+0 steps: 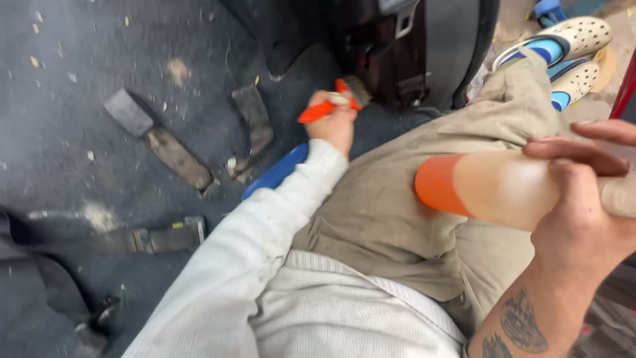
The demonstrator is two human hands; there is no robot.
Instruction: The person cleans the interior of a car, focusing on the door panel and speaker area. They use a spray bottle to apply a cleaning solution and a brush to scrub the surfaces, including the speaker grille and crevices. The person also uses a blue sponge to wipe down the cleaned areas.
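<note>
one orange-handled brush (329, 105), one orange-capped bottle (487, 187), two clogs (570, 56)

Soft, even daylight fills the view, brightest at the upper right by the spotted clogs (576, 40). The dark carpet floor (79, 99) reads dim and flat, with no hard shadows. The near right hand (583, 192) and its translucent bottle with an orange end (490, 189) are blurred and out of focus. The left hand (334, 119) with the orange-handled brush (331, 103) shows motion blur. No glare.
</note>
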